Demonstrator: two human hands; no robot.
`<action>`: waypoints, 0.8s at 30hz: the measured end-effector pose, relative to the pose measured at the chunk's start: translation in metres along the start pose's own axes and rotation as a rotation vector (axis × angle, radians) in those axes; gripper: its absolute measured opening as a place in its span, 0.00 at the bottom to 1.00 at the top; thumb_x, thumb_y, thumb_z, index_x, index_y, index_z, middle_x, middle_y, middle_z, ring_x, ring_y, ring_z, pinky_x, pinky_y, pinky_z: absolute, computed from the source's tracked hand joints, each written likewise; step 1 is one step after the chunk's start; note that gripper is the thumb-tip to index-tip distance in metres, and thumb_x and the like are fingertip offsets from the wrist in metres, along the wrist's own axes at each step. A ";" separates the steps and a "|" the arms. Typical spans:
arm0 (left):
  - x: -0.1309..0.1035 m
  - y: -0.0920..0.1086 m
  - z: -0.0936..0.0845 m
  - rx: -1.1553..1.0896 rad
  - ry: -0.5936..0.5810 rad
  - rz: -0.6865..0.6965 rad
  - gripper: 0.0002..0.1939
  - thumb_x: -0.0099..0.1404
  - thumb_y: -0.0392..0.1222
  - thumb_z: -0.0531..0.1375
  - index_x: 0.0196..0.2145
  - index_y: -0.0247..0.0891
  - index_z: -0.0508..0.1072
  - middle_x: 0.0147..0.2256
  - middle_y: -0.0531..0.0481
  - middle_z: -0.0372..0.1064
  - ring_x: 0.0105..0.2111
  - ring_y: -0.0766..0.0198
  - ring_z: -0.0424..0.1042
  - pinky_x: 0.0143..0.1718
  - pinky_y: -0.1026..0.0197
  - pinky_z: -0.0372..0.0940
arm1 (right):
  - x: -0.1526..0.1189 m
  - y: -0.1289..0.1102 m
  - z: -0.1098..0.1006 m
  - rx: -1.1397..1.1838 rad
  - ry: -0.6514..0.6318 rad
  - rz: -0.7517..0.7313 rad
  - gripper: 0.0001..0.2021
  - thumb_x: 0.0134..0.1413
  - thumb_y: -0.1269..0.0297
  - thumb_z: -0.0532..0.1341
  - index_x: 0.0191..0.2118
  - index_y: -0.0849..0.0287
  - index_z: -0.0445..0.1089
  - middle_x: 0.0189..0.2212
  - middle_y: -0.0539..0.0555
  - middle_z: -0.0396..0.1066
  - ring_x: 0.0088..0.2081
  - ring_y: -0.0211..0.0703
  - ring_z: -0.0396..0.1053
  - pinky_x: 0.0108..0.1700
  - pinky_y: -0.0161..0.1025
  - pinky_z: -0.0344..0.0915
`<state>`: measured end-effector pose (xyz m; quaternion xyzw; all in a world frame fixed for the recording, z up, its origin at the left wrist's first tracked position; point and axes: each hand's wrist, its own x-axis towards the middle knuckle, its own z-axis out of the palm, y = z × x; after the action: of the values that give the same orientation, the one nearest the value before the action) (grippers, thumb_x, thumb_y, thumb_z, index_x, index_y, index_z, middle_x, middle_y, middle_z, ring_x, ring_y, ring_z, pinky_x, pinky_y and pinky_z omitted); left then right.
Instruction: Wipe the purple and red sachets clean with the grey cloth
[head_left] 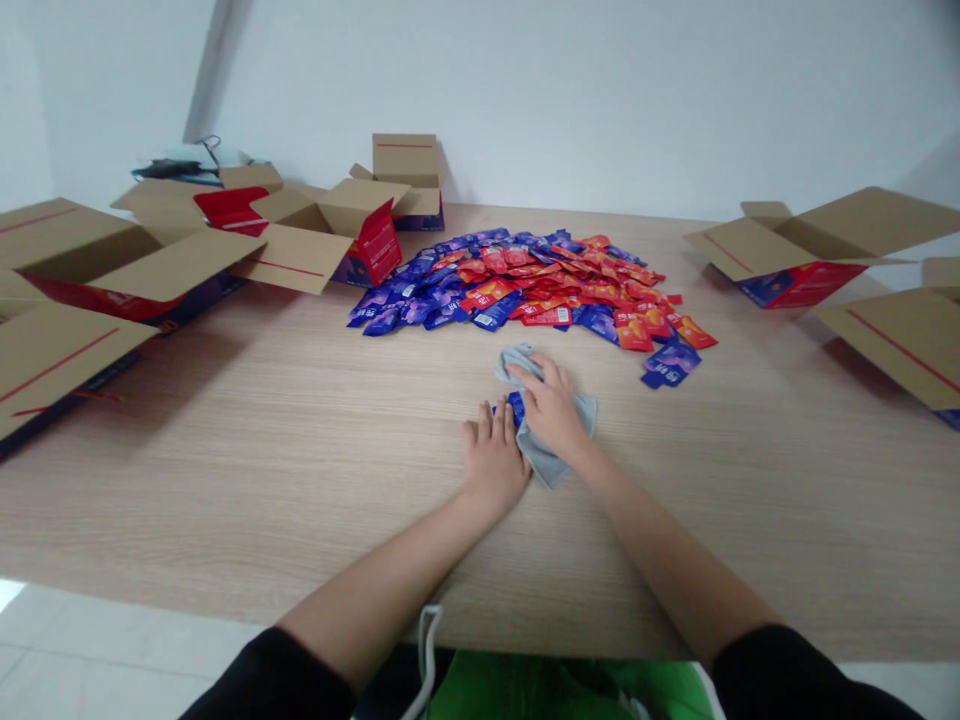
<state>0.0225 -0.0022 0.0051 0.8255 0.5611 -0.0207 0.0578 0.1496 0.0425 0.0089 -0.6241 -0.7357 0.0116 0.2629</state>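
My right hand (553, 408) grips a grey-blue cloth (551, 460), with part of it bunched ahead of the fingertips. The cloth lies partly over a blue sachet (516, 408) on the wooden table. Flat against the table, my left hand (495, 455) touches the sachet's left side with its fingers stretched out. Most of that sachet is hidden under the cloth and my hands. Beyond them spreads a wide heap of blue and red-orange sachets (517, 275). One blue sachet (673, 362) lies at the heap's near right edge.
Several opened cardboard boxes with raised flaps stand on the left, including a large box (150, 270) and a red-sided box (375, 245). A smaller box (409, 180) is at the back. On the right are two more boxes, the farther box (810, 270) and the nearer box (900, 340).
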 end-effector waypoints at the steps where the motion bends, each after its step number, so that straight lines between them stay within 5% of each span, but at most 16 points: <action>1: 0.001 0.000 -0.001 0.001 -0.018 0.001 0.35 0.71 0.49 0.45 0.69 0.26 0.47 0.70 0.40 0.42 0.69 0.42 0.40 0.63 0.36 0.48 | -0.001 -0.007 0.004 -0.040 -0.064 -0.035 0.24 0.61 0.70 0.50 0.60 0.48 0.68 0.60 0.56 0.61 0.57 0.50 0.58 0.57 0.48 0.55; 4: 0.002 -0.001 -0.003 0.007 -0.035 -0.002 0.35 0.71 0.50 0.46 0.69 0.28 0.48 0.69 0.40 0.44 0.69 0.42 0.41 0.63 0.37 0.49 | -0.005 -0.015 0.008 -0.166 -0.170 -0.087 0.22 0.63 0.63 0.52 0.60 0.47 0.66 0.61 0.56 0.62 0.57 0.53 0.57 0.55 0.51 0.54; 10: 0.000 -0.004 -0.001 0.020 0.003 0.031 0.35 0.72 0.51 0.44 0.70 0.28 0.48 0.70 0.42 0.41 0.68 0.41 0.43 0.62 0.38 0.52 | -0.012 0.001 -0.002 -0.315 -0.146 0.087 0.22 0.61 0.65 0.52 0.59 0.47 0.67 0.61 0.57 0.61 0.56 0.54 0.58 0.52 0.49 0.54; 24: -0.004 -0.005 0.005 -0.016 0.066 0.111 0.30 0.74 0.49 0.42 0.70 0.40 0.50 0.70 0.52 0.42 0.67 0.31 0.42 0.60 0.31 0.49 | -0.057 0.045 -0.029 -0.458 -0.103 0.229 0.23 0.59 0.68 0.53 0.59 0.52 0.67 0.57 0.62 0.63 0.50 0.57 0.60 0.47 0.49 0.59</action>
<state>0.0166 -0.0048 0.0003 0.8550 0.5162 0.0143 0.0471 0.2074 -0.0090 -0.0027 -0.7452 -0.6560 -0.0939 0.0741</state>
